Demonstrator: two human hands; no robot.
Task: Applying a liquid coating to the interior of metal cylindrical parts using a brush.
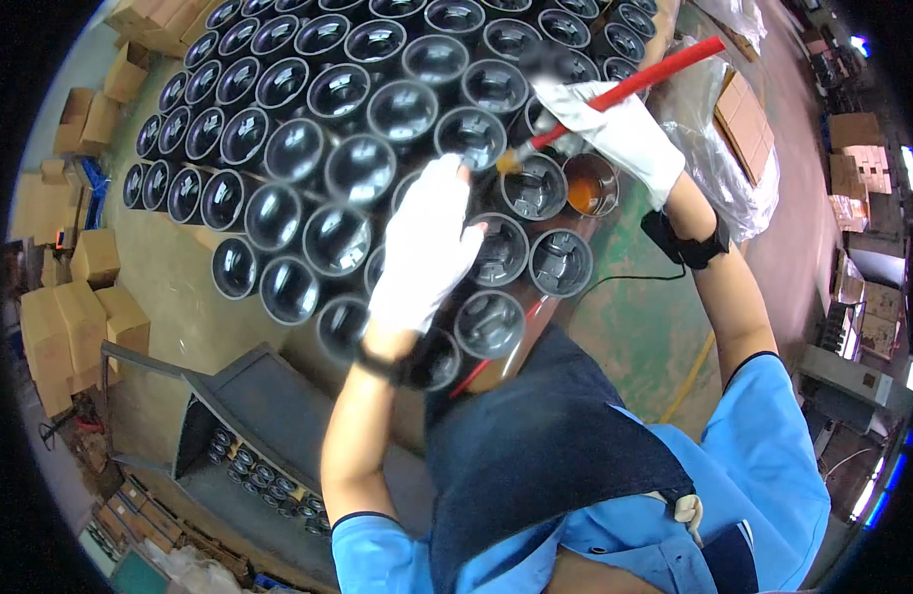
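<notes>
Gripping a red-handled brush [654, 77], the right hand [623, 139], in a white glove, has its fingers [575, 107] closed around the lower part of the handle. The brush slants down toward the left hand [425, 243], its yellowish bristles just beside the rim of a black cup [535, 188]; whether they touch it cannot be told. The left hand, also white-gloved, reaches over the cups with its fingers mostly straight and close together, the thumb set apart. Its fingertips are by the near rim of another black cup [470, 137], but whether they grasp anything cannot be told.

Many similar glossy round cups stand in close rows around both hands. Near the right wrist, a small cup of amber liquid [591, 186] stands beside the cup nearest the bristles. A black wristband [686, 241] with a thin dark cord circles that wrist. On the left, brown cardboard cartons [50, 322] are stacked on the floor; any print on them is too small to read. To the right, clear plastic sheeting [758, 203] lies around flat cardboard [743, 129].
</notes>
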